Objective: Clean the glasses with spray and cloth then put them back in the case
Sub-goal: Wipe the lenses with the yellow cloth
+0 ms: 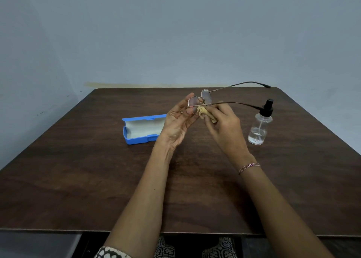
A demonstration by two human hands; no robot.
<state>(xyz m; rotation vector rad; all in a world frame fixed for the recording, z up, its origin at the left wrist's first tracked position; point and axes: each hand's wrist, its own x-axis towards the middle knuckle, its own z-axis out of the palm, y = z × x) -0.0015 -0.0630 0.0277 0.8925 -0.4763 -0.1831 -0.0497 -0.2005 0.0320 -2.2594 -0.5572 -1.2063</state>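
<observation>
Thin metal-framed glasses [206, 98] with round lenses are held up above the table, their arms unfolded and pointing right. My left hand [179, 121] pinches the frame at the left lens. My right hand [222, 125] holds a bunched beige cloth [205, 112] against the underside of the frame near the left lens. The blue case [142, 130] lies open on the table to the left of my hands, with its pale lining showing and nothing inside. A clear spray bottle [259, 125] with a black pump top stands upright to the right of my right hand.
The dark wooden table [97, 179] reaches to a grey wall behind it. Its front edge runs across the bottom of the view, with patterned fabric on my lap below it.
</observation>
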